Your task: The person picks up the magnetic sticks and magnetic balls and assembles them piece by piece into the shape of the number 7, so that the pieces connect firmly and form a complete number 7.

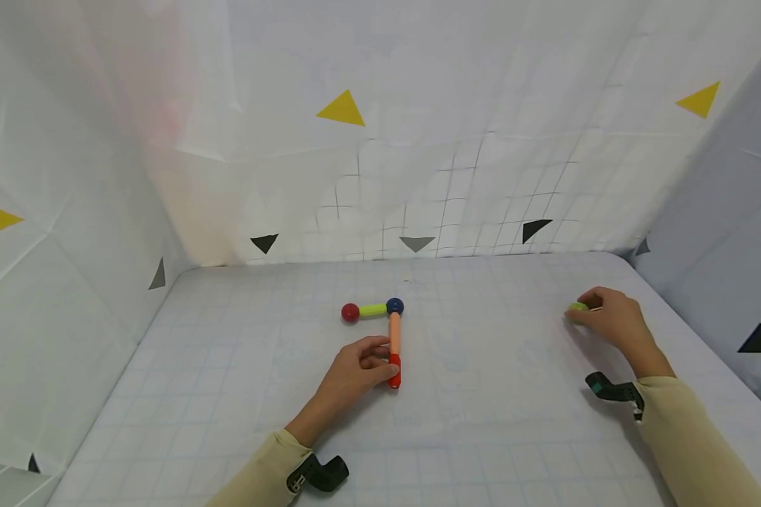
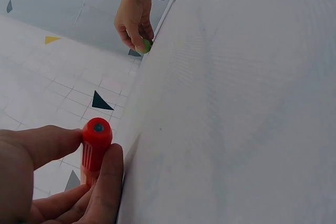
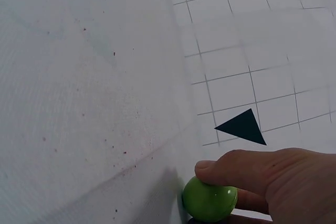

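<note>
My left hand [image 1: 349, 373] pinches a red magnetic rod [image 2: 96, 148] between thumb and fingers, near the middle of the table. An orange rod [image 1: 394, 332] runs from the red one up to a blue ball [image 1: 394, 306]. From that ball a yellow-green rod [image 1: 373, 310] extends left to a red ball [image 1: 350, 313]. A small round socket shows in the red rod's end in the left wrist view. Far to the right, my right hand [image 1: 618, 327] grips a green ball [image 3: 210, 199] at the tabletop. Its fingertips are partly hidden behind the ball.
The white gridded tabletop [image 1: 482, 394] is enclosed by a white back sheet [image 1: 456, 84] and side sheets. Yellow, black and grey triangles mark the sheets. A black wrist camera [image 1: 326, 473] sits on the left sleeve, another camera [image 1: 609, 389] on the right.
</note>
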The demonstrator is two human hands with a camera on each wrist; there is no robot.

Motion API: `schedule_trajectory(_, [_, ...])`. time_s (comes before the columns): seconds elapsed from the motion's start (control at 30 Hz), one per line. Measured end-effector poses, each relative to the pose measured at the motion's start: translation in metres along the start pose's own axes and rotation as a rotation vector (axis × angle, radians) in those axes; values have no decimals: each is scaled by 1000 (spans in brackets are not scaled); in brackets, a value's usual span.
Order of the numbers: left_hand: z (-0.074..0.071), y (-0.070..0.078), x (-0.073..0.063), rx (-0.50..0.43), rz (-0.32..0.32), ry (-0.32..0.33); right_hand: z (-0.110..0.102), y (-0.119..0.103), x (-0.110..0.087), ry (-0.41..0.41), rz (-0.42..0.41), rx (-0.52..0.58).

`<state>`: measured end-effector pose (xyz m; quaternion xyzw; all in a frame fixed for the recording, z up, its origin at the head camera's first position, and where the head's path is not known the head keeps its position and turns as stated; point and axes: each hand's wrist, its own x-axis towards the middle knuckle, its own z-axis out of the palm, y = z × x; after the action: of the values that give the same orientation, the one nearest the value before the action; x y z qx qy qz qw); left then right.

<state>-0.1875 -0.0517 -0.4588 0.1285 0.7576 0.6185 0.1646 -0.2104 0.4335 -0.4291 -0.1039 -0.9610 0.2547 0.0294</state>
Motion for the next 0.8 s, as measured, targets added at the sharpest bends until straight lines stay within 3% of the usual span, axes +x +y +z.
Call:
schedule_trajectory(0.43, [0,1,0,5,7,1,5,2,0,63,-94,4])
schedule_trajectory(0.8, [0,0,0,5,11,0,8,0,0,178,-52,25])
